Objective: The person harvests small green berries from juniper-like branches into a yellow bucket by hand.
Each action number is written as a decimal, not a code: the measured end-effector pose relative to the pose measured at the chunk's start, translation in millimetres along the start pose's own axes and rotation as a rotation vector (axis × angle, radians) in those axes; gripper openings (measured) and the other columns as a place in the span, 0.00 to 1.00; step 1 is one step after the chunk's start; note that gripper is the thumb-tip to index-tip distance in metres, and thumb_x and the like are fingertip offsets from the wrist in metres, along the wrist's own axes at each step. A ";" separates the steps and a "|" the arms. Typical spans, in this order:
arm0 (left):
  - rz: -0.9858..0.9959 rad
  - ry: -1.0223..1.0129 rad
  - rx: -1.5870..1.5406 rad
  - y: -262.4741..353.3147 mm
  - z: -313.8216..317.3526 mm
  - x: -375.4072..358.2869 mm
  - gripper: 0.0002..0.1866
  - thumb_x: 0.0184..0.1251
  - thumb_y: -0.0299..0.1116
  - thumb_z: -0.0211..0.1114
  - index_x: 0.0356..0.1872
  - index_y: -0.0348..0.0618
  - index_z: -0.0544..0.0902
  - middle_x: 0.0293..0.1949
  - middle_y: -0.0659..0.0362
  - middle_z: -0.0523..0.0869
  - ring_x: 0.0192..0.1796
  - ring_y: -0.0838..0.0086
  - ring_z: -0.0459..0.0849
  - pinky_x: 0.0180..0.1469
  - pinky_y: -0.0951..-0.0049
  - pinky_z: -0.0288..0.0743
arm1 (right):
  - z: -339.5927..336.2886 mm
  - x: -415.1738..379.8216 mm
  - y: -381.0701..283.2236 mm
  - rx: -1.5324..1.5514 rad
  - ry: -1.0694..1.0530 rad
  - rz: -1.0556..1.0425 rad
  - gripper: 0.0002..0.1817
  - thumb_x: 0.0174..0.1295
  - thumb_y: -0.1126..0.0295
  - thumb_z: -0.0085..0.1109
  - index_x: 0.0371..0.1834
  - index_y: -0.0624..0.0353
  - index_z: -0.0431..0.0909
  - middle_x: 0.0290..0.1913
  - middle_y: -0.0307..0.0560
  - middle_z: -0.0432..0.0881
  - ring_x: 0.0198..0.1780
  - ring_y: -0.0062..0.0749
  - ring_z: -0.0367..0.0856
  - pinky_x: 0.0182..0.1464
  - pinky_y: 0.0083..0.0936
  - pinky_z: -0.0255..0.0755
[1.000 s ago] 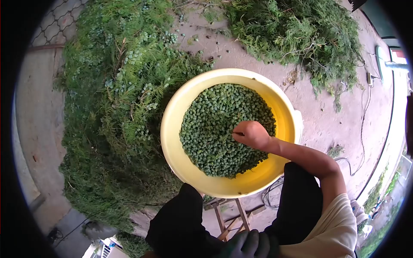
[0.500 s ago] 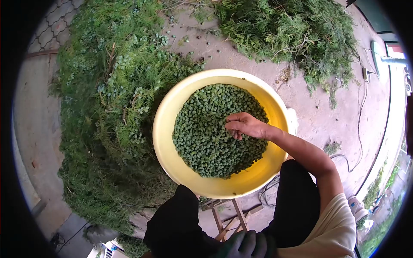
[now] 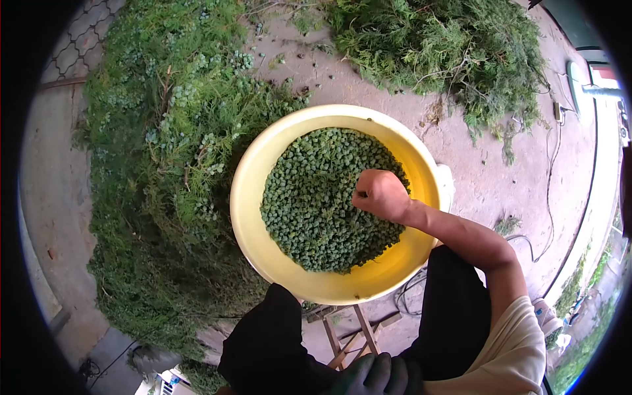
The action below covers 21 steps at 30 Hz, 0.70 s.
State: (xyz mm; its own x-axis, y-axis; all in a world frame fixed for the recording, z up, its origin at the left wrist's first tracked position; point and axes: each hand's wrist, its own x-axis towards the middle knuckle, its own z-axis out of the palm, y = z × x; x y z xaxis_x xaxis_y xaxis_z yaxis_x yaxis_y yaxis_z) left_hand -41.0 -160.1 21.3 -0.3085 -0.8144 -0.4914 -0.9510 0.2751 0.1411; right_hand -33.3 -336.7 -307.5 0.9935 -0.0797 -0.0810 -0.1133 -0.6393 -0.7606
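A wide yellow plastic basin (image 3: 253,253) stands before my knees, with a thick layer of small round green seed cones (image 3: 309,197) in it. Over the right part of the cones is my bare right hand (image 3: 382,194), curled into a fist with its back turned up. Whatever the fist may hold is hidden. At the bottom edge, my left hand (image 3: 380,376) wears a dark glove and rests at my lap beside my right thigh, only partly in view. Its fingers lie side by side, and nothing shows in them.
Cut evergreen branches (image 3: 164,164) with pale cones are heaped left of the basin. Another branch pile (image 3: 447,52) lies at the back right. A wooden stool frame (image 3: 352,336) shows between my legs. A cable (image 3: 553,191) runs along the concrete floor at right.
My right hand has turned from a fingertip pinch at the cones to a fist with its back up, shifting slightly right. My left hand has stayed in place.
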 end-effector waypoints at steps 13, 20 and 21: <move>0.016 -0.002 -0.043 -3.3 -1.9 -1.3 0.23 0.52 0.36 0.58 0.48 0.33 0.78 0.42 0.51 0.80 0.51 0.60 0.78 0.51 0.61 0.73 | -3.0 -0.9 9.7 0.114 -0.054 0.234 0.03 0.57 0.73 0.51 0.30 0.60 0.73 0.24 0.56 0.79 0.29 0.53 0.80 0.34 0.44 0.74; 0.003 0.004 -0.083 -2.9 -1.1 -4.5 0.23 0.52 0.36 0.58 0.49 0.34 0.77 0.43 0.51 0.80 0.52 0.60 0.78 0.53 0.60 0.73 | -9.0 -10.0 26.3 -0.378 -0.242 0.084 0.03 0.50 0.76 0.56 0.28 0.55 0.75 0.22 0.49 0.79 0.25 0.46 0.81 0.26 0.38 0.73; -0.007 0.000 -0.090 -2.6 -0.9 -5.0 0.23 0.52 0.36 0.58 0.49 0.34 0.77 0.43 0.50 0.80 0.52 0.59 0.78 0.53 0.60 0.73 | -11.2 -9.1 24.6 -0.419 -0.256 0.084 0.04 0.49 0.77 0.56 0.27 0.55 0.75 0.22 0.47 0.79 0.25 0.44 0.81 0.25 0.36 0.72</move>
State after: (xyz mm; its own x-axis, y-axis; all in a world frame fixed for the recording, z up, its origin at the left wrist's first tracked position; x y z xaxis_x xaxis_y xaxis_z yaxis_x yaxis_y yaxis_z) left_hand -37.0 -157.1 24.1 -0.3018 -0.8160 -0.4930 -0.9511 0.2223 0.2142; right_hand -45.3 -360.3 -318.3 0.9451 0.0121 -0.3265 -0.1351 -0.8954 -0.4243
